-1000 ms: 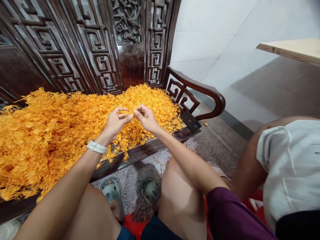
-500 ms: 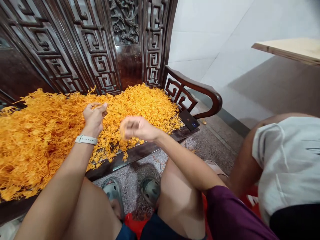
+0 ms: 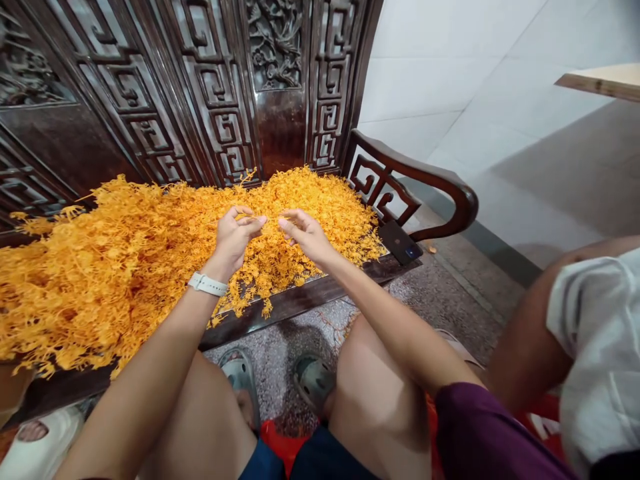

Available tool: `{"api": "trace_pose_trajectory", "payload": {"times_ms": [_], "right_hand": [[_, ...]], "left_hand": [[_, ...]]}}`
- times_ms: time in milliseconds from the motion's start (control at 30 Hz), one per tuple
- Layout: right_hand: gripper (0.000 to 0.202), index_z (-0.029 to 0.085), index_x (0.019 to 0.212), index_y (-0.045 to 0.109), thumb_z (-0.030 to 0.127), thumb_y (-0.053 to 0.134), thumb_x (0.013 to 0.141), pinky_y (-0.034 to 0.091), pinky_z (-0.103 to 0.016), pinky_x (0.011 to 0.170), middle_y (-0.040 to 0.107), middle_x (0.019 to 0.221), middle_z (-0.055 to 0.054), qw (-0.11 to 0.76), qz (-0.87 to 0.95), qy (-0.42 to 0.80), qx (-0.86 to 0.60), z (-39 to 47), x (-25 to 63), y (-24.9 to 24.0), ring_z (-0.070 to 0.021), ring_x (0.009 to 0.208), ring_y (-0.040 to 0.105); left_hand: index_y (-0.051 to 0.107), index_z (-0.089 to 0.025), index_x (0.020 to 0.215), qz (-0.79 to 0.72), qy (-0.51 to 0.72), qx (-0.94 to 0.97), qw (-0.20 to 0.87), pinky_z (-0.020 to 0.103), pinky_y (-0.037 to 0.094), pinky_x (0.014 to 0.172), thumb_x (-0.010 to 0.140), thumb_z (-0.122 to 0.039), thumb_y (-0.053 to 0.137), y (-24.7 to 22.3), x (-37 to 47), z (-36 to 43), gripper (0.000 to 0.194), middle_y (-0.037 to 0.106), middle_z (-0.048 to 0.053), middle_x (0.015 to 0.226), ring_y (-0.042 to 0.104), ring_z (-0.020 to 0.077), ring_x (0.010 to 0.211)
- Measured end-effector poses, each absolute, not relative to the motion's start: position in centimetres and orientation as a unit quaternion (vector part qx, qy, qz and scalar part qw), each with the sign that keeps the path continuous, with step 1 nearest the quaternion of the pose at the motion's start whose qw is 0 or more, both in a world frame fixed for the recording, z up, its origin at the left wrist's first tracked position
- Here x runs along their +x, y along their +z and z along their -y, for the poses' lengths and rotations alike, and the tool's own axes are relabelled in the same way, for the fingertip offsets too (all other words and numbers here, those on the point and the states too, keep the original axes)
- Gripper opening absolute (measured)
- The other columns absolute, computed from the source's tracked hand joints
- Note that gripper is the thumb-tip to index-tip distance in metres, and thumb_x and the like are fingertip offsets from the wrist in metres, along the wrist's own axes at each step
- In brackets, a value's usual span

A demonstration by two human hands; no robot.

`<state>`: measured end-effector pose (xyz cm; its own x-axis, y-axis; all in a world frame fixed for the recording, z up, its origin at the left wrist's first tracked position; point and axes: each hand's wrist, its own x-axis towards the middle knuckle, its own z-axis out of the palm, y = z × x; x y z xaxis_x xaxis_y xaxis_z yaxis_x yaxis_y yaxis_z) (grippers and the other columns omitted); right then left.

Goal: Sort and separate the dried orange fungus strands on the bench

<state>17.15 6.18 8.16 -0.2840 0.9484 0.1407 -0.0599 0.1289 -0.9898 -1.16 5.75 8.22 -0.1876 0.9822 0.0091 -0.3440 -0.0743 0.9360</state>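
Note:
A large heap of orange plastic-looking pieces [image 3: 125,267] covers the seat of a dark carved wooden bench [image 3: 280,303]. Over the middle of the heap, my left hand [image 3: 236,237], with a pale watch [image 3: 207,284] at the wrist, has thumb and fingertips pinched together; what lies between them is too small to make out. Close to its right, my right hand [image 3: 305,235] is also pinched, its fingertips facing the left ones across a small gap. Anything it holds blends with the orange pieces behind.
A dark phone [image 3: 400,241] lies at the bench's right end, under the curved armrest [image 3: 430,170]. Another person's leg and white clothing [image 3: 600,320] are at the right. A wooden board edge [image 3: 600,87] juts in at upper right. Red stools are below.
My right hand has moved up from the front of the heap to beside my left hand's fingertips. The view has shifted left, so the bench appears farther right.

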Motion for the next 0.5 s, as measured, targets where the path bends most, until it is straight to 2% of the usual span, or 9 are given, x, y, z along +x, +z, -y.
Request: {"api": "trace_pose_trajectory", "payload": {"times_ms": [100,200,233,300,400,467,500], "right_hand": [[0.028,0.022,0.101,0.066,0.049,0.067,0.096,0.047,-0.029,0.069,0.064,0.079,0.000,0.465,0.650,0.488,-0.350,-6.6,17.5,7.6,-0.0133,0.072,0.059],[0.034,0.022,0.103,0.068,0.055,0.057,0.101,0.042,-0.029,0.060,0.055,0.062,0.004,0.481,0.646,0.466,-0.367,-6.7,17.4,7.1,-0.0129,0.057,0.051],[0.034,0.023,0.103,0.069,0.054,0.056,0.102,0.041,-0.029,0.060,0.055,0.063,0.003,0.489,0.649,0.450,-0.371,-6.5,17.2,7.1,-0.0132,0.056,0.049],[0.027,0.024,0.103,0.073,0.044,0.055,0.103,0.046,-0.032,0.067,0.065,0.076,-0.001,0.489,0.691,0.386,-0.367,-5.7,16.7,7.3,-0.0156,0.065,0.056],[0.026,0.027,0.099,0.077,0.020,0.052,0.096,0.050,-0.038,0.086,0.075,0.096,-0.005,0.410,0.809,0.267,-0.326,-2.9,15.5,8.5,-0.0212,0.089,0.066],[0.030,0.029,0.097,0.078,0.012,0.054,0.088,0.048,-0.038,0.087,0.074,0.088,-0.003,0.309,0.887,0.223,-0.260,-0.4,14.5,9.5,-0.0225,0.088,0.065],[0.031,0.029,0.102,0.077,0.012,0.055,0.087,0.047,-0.038,0.089,0.076,0.092,-0.002,0.265,0.915,0.222,-0.207,0.8,14.0,9.9,-0.0224,0.091,0.066]], "left_hand": [[0.055,-0.020,0.092,-0.447,0.626,0.384,0.511,0.022,0.046,0.060,0.051,-0.015,0.090,8.2,-1.0,-5.7,0.054,0.065,-0.003,0.068,0.061,0.0107,0.062],[0.053,-0.021,0.089,-0.450,0.640,0.356,0.511,0.022,0.046,0.060,0.053,-0.011,0.083,8.4,-0.8,-5.8,0.049,0.064,-0.004,0.069,0.063,0.0120,0.064],[0.051,-0.021,0.088,-0.448,0.647,0.342,0.512,0.022,0.046,0.061,0.053,-0.010,0.081,8.4,-0.7,-5.8,0.047,0.063,-0.004,0.068,0.064,0.0125,0.066],[0.048,-0.022,0.085,-0.442,0.659,0.317,0.519,0.022,0.046,0.062,0.052,-0.007,0.075,8.4,-0.4,-5.8,0.045,0.061,-0.004,0.068,0.066,0.0141,0.070],[0.045,-0.022,0.080,-0.444,0.673,0.298,0.511,0.022,0.045,0.059,0.049,-0.003,0.068,8.2,-0.4,-6.2,0.043,0.059,-0.005,0.065,0.064,0.0141,0.067],[0.043,-0.021,0.074,-0.467,0.688,0.278,0.481,0.021,0.040,0.055,0.049,0.000,0.067,7.9,-1.2,-6.8,0.041,0.052,-0.006,0.060,0.058,0.0119,0.061],[0.043,-0.021,0.070,-0.480,0.696,0.252,0.470,0.021,0.039,0.054,0.050,0.002,0.069,7.7,-1.8,-7.2,0.040,0.050,-0.006,0.059,0.056,0.0112,0.060]]}}
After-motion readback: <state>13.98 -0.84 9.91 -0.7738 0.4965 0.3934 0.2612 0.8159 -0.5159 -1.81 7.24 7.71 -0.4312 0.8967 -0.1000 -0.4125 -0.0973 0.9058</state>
